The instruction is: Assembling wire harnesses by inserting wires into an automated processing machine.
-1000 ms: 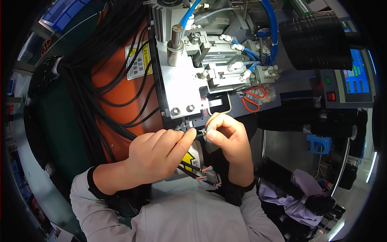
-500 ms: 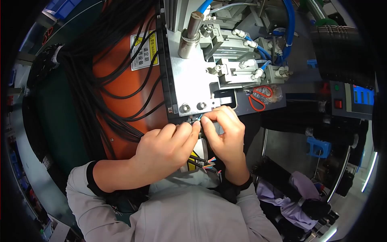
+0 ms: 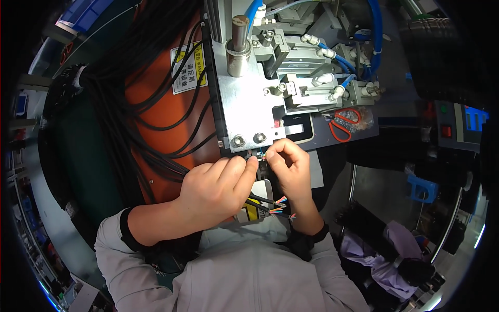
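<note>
Below the front edge of a metal machine plate (image 3: 244, 112), both my hands work close together. My left hand (image 3: 214, 188) is closed, thumb and forefinger pinching the end of a black cable whose length is mostly hidden. My right hand (image 3: 292, 169) pinches at the thin coloured wires (image 3: 262, 154) fanning from that end; the fingertips hide much of them. Under my hands, several other black cables with bare coloured wire ends (image 3: 278, 207) point to the right.
A thick bundle of black cables (image 3: 117, 138) runs over the orange surface (image 3: 174, 117) on the left. Pneumatic cylinders (image 3: 306, 93) with blue hoses (image 3: 375, 31) stand behind the plate. Red-handled scissors (image 3: 340, 130) lie at the right beside a clear plastic bag (image 3: 364, 119).
My right hand has lowered slightly, and its fingertips have shifted on the wires. The left hand keeps its pinch. The whole view has shifted a little, moving the scene rightward.
</note>
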A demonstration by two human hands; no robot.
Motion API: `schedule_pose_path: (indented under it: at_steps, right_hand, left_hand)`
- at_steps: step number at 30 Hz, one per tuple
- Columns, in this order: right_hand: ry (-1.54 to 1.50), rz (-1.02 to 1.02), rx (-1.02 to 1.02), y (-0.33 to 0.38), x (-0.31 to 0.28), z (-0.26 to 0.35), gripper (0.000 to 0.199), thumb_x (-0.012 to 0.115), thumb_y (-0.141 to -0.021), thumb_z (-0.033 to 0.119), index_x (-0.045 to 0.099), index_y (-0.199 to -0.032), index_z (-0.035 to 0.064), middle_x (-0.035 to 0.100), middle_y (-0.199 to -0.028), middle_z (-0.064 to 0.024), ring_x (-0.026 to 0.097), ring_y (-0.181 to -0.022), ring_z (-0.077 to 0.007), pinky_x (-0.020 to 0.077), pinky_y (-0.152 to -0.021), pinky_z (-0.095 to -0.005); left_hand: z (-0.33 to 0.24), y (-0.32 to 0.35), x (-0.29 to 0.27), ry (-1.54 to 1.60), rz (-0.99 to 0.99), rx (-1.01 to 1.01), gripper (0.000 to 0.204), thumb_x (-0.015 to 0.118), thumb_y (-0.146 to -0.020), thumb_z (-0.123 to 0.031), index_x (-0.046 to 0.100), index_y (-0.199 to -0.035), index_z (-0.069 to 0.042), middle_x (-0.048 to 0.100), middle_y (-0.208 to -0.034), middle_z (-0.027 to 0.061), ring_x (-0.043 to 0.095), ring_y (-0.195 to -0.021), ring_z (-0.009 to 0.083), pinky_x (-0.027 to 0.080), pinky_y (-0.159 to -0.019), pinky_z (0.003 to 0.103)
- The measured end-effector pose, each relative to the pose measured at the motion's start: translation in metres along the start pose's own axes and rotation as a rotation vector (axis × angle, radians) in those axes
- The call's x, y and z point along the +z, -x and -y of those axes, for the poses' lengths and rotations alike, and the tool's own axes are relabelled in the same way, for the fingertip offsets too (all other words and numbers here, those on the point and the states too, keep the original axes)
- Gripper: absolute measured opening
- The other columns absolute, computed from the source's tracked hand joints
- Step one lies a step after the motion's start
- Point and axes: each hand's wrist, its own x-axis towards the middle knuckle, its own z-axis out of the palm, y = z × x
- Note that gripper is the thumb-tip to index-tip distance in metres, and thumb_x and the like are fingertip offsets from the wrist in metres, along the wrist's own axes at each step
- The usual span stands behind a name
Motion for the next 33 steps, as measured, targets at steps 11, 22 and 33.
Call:
schedule_pose_path:
  at_steps: [11,22,33]
  right_hand:
    - [0.339,-0.094,-0.53,-0.003,0.003,0.014,0.007,0.069,-0.077,-0.001,0.065,-0.081,-0.0004,0.066,-0.084,-0.0088,0.062,-0.076,-0.0178,0.0485,-0.071,-0.0293]
    - [-0.052,0.473,-0.814,-0.006,-0.031,0.035,0.015,0.077,-0.073,0.003,0.068,-0.085,0.0027,0.067,-0.085,-0.0073,0.063,-0.078,-0.0218,0.0492,-0.068,-0.0314]
    - [0.062,0.043,-0.701,0.006,-0.007,0.046,0.021,0.082,-0.067,0.004,0.07,-0.084,0.0014,0.068,-0.081,-0.0085,0.064,-0.071,-0.0226,0.0485,-0.066,-0.0304]
  left_hand:
    - [0.004,0.001,-0.011,0.023,0.046,-0.032,0.026,0.064,-0.073,-0.011,0.066,-0.098,-0.004,0.052,-0.077,-0.0014,0.054,-0.061,0.009,0.039,-0.05,0.022]
    - [0.002,0.001,-0.022,0.108,0.166,-0.132,0.03,0.068,-0.073,-0.009,0.067,-0.102,-0.004,0.058,-0.079,0.0014,0.058,-0.064,0.0156,0.043,-0.052,0.029]
    - [0.005,-0.004,-0.019,0.305,-0.098,0.059,0.021,0.073,-0.072,-0.007,0.067,-0.092,-0.002,0.059,-0.073,0.0072,0.056,-0.055,0.0194,0.042,-0.048,0.029]
